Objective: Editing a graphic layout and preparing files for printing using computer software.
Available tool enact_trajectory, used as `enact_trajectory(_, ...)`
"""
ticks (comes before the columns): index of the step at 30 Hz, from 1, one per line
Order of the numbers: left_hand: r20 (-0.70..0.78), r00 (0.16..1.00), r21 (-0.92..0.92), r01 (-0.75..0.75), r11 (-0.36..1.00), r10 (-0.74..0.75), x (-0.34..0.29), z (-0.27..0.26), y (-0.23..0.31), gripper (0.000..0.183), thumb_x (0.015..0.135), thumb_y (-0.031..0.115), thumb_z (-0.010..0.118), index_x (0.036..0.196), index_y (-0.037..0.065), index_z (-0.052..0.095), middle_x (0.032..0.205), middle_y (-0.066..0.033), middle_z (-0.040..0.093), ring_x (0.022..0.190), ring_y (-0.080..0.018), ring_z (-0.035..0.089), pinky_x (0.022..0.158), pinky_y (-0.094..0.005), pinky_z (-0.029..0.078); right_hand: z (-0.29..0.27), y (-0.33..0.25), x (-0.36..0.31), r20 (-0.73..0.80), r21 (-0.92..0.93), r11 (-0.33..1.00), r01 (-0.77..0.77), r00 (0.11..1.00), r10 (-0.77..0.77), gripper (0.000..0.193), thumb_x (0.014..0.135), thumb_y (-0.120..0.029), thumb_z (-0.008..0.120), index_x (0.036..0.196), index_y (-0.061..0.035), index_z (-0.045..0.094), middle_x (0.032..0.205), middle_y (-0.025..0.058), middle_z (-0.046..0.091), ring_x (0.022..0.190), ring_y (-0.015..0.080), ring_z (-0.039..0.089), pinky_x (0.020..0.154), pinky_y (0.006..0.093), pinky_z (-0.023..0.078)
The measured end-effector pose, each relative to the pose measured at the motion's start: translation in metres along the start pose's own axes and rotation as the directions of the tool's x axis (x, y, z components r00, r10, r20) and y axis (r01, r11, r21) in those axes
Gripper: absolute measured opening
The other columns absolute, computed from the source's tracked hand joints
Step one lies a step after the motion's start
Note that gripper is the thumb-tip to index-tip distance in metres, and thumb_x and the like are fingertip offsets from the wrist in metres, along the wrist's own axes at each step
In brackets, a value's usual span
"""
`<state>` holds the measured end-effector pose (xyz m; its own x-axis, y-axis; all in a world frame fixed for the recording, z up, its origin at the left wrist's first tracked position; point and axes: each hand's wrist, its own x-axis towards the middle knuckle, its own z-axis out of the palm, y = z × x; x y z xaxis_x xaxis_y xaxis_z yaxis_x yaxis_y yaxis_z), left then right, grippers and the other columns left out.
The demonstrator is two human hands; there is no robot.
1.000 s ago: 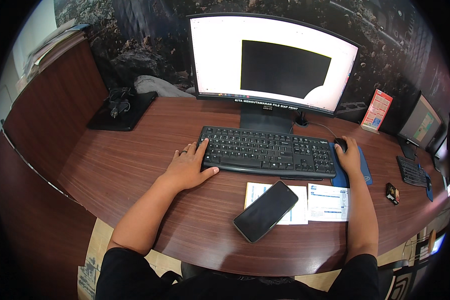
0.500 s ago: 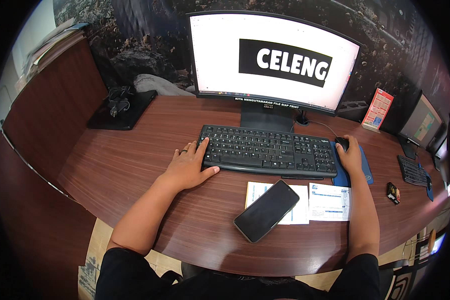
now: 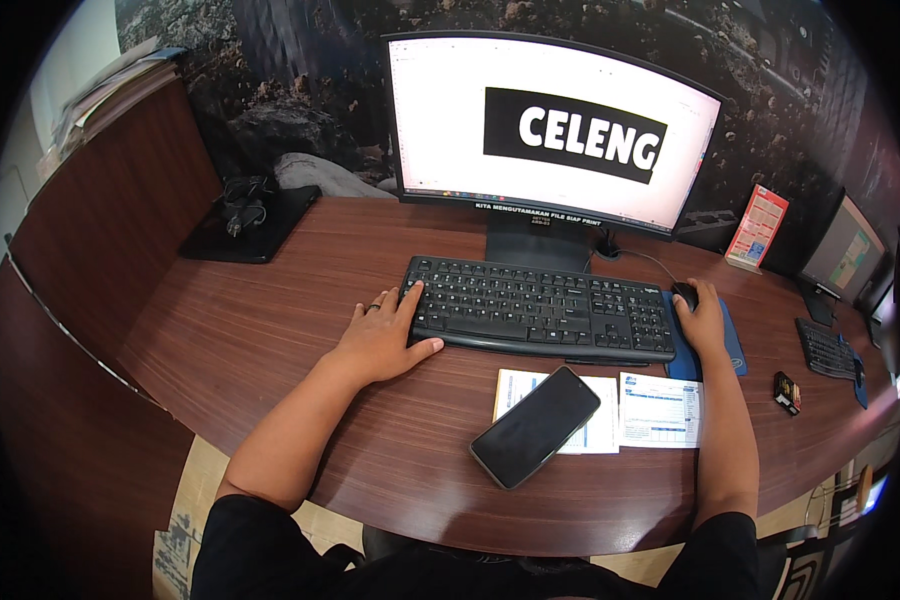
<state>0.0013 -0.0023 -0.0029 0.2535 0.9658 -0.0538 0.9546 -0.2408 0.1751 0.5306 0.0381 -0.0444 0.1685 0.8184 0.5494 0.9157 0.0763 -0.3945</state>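
Note:
My left hand (image 3: pixel 378 340) lies at the left end of a black keyboard (image 3: pixel 540 306), fingers spread, with the index fingertip on its left edge and a ring on one finger. The thumb points along the keyboard's near side. My right hand (image 3: pixel 703 322) is wrapped over a black computer mouse (image 3: pixel 684 293) on a blue mouse pad (image 3: pixel 732 340). Behind the keyboard stands a curved monitor (image 3: pixel 440 110), its screen showing white lettering on a black block against a white page.
A dark phone (image 3: pixel 536 426) lies across printed papers (image 3: pixel 660 405) in front of the keyboard. To the right are a small black box (image 3: pixel 787 393), a red desk calendar (image 3: pixel 757 228) and a second keyboard (image 3: pixel 827 348). A black flat device (image 3: pixel 280 222) with a coiled cable sits at back left.
The whole view has shifted slightly, so things sit a little lower in the picture. Both hands keep their places at the keyboard and on the mouse.

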Motion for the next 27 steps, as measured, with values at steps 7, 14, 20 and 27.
enact_trajectory(7, -0.021, 1.0, -0.002, -0.001, 1.0, 0.001, -0.0003, -0.0015, 0.0007, 0.093, 0.096, 0.064, 0.052, 0.162, 0.007, 0.02, 0.157, -0.0311, 0.035, 0.148, -0.0447, 0.032, 0.12, -0.0614, 0.026, -0.0006, -0.0026, 0.0011, 0.004, -0.013, 1.0, -0.017, 1.0, 0.017, 0.043, 0.087, -0.02, 0.073, 0.123, 0.0004, 0.063, 0.124, 0.0196, 0.062, 0.117, 0.0394, 0.06, 0.1, 0.0439, 0.048)
enact_trajectory(14, -0.081, 0.997, 0.017, 0.005, 1.0, -0.003, 0.0015, 0.0045, -0.0021, 0.078, 0.103, 0.054, 0.045, 0.16, 0.006, 0.023, 0.154, -0.0275, 0.041, 0.145, -0.0428, 0.038, 0.118, -0.0584, 0.031, 0.0005, -0.0005, 0.0003, 0.004, -0.008, 1.0, -0.028, 1.0, 0.028, 0.043, 0.086, -0.02, 0.074, 0.123, 0.0004, 0.064, 0.125, 0.0196, 0.062, 0.117, 0.0393, 0.06, 0.101, 0.0436, 0.048)
enact_trajectory(20, -0.09, 0.996, 0.007, -0.008, 1.0, 0.009, 0.0024, 0.0052, -0.0031, 0.078, 0.103, 0.053, 0.047, 0.16, 0.004, 0.023, 0.153, -0.0277, 0.042, 0.145, -0.0424, 0.039, 0.118, -0.0573, 0.032, 0.0006, 0.0016, 0.0001, -0.003, -0.02, 1.0, -0.006, 1.0, 0.006, 0.043, 0.087, -0.02, 0.074, 0.123, 0.0001, 0.064, 0.125, 0.0196, 0.062, 0.118, 0.0392, 0.06, 0.101, 0.0432, 0.048)
enact_trajectory(27, -0.071, 0.997, 0.02, -0.001, 1.0, 0.002, 0.0023, 0.004, -0.0032, 0.079, 0.104, 0.057, 0.042, 0.161, 0.007, 0.021, 0.156, -0.0281, 0.039, 0.146, -0.042, 0.037, 0.118, -0.0618, 0.031, -0.0013, -0.0048, -0.0006, 0.008, -0.009, 0.999, -0.03, 1.0, 0.03, 0.043, 0.087, -0.02, 0.074, 0.123, -0.0007, 0.064, 0.124, 0.0189, 0.062, 0.117, 0.0393, 0.06, 0.1, 0.0439, 0.048)
